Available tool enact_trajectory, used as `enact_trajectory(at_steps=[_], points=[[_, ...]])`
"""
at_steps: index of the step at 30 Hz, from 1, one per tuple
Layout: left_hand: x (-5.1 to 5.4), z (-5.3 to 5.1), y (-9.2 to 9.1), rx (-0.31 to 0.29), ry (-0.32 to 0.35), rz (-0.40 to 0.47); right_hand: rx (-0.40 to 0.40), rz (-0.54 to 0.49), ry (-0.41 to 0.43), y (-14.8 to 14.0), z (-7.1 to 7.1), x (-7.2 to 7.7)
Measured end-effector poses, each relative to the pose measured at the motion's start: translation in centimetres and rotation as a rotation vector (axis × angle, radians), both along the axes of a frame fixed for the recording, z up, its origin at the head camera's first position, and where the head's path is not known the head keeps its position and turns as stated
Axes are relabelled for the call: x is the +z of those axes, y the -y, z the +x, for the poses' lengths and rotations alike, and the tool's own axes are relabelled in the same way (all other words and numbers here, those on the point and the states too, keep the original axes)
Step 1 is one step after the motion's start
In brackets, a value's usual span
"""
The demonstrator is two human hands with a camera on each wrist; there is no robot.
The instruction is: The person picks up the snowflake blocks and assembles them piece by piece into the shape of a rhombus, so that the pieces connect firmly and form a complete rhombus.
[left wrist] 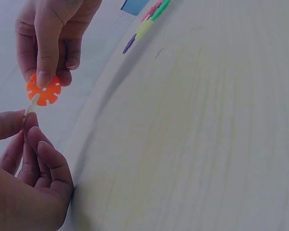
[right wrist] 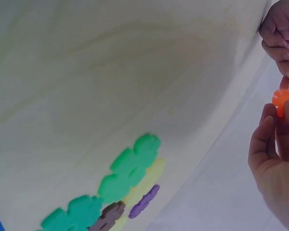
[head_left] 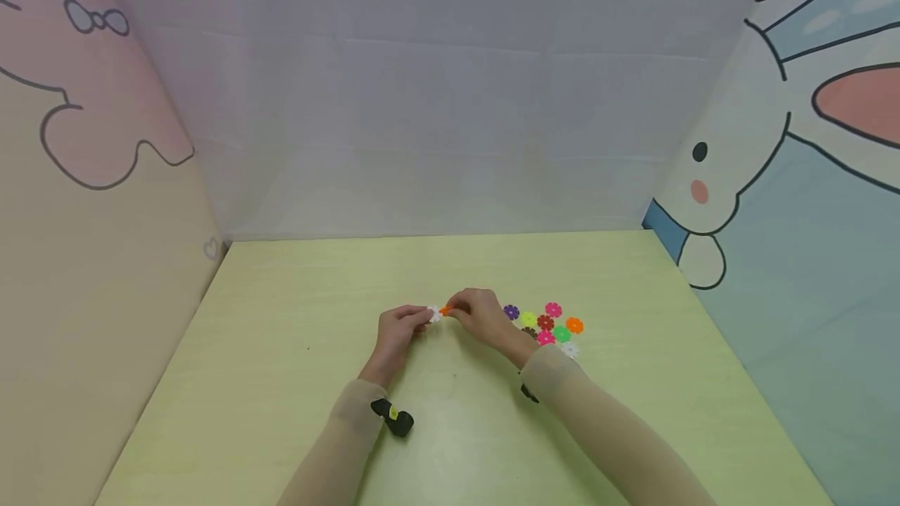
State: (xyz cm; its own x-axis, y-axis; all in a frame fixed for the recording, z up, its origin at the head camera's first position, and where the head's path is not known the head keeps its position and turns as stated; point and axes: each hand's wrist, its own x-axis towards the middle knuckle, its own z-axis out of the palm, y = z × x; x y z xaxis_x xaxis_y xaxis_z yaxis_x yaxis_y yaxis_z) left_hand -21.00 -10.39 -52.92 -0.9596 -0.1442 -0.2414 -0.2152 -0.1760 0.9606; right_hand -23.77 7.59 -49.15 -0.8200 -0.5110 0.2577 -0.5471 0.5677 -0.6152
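Note:
My left hand [head_left: 395,338] pinches a white snowflake disc [head_left: 435,314] between thumb and fingers, just above the table. Facing it, my right hand [head_left: 485,320] pinches an orange snowflake disc [left wrist: 48,95] by its upper edge. In the left wrist view the white disc [left wrist: 31,107] is seen edge-on and meets the notched rim of the orange one at an angle. Whether the slots are engaged cannot be told. The right wrist view shows the orange disc [right wrist: 280,99] at its right edge, with the left hand [right wrist: 282,36] beyond it.
Loose snowflake discs lie in a group to the right, by my right forearm: purple [head_left: 511,311], yellow [head_left: 529,319], red [head_left: 545,322], green [head_left: 562,333], orange [head_left: 574,325], white [head_left: 570,350] and others. The pale table [head_left: 281,381] is bordered by cloth walls behind and at both sides.

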Motion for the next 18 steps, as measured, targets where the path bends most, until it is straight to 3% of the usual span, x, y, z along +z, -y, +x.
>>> enact_trajectory(at_steps=[6,18], points=[[0.06,0.01,-0.13,-0.004,0.006,0.007,-0.002,0.021,-0.003,0.07,-0.04,-0.09],[-0.07,-0.08,0.16,-0.056,-0.003,0.037,-0.037,-0.013,0.112,-0.14,-0.47,-0.2]])
